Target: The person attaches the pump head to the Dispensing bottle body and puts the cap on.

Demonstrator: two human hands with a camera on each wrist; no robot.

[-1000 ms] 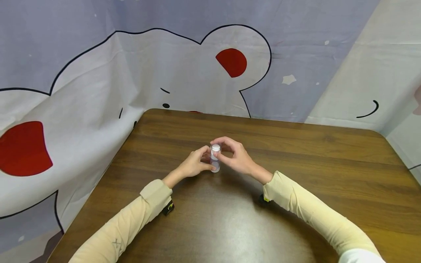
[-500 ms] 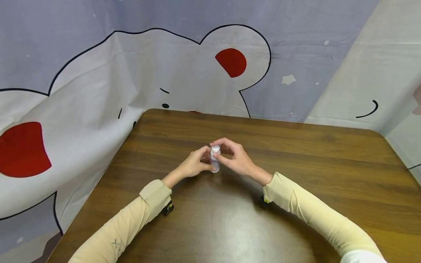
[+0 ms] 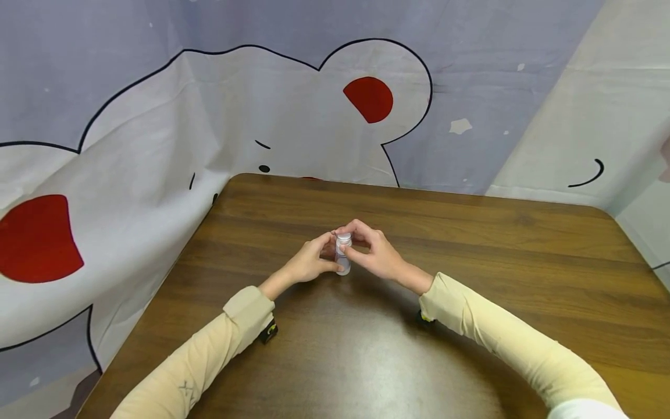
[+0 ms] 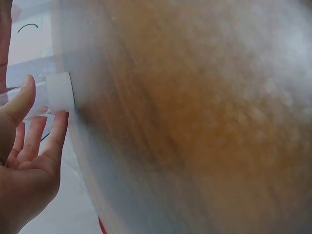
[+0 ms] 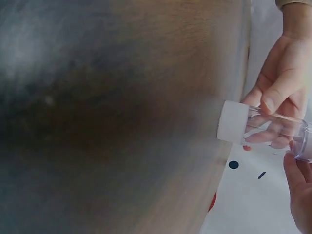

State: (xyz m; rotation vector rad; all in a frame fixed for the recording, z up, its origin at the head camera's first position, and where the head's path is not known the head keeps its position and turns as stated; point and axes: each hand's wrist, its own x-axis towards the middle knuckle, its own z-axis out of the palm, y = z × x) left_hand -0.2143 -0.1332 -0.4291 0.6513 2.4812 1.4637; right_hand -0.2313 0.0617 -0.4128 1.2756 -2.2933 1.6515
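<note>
A small clear cylindrical bottle (image 3: 343, 265) with a white top stands upright near the middle of the table. In the right wrist view its white base (image 5: 232, 122) and see-through wall show sideways. The left hand (image 3: 307, 261) holds the lower body between thumb and fingers. At the upper end, the right hand (image 3: 379, 253) pinches the white top (image 3: 344, 237), thumb on the near side and fingers behind. The left wrist view shows the white base (image 4: 60, 91) between the left thumb and fingertips. The far sides of the bottle are hidden by the fingers.
The brown wooden table (image 3: 497, 267) spreads around the hands, with rounded far corners. A printed cloth (image 3: 293, 110) hangs behind it and along its left side. Dark wrist devices (image 3: 268, 330) sit under both cuffs.
Both hands stay in place around the bottle. The right fingers have shifted slightly at the top, and the clear rim that stood out around the white top now looks lower.
</note>
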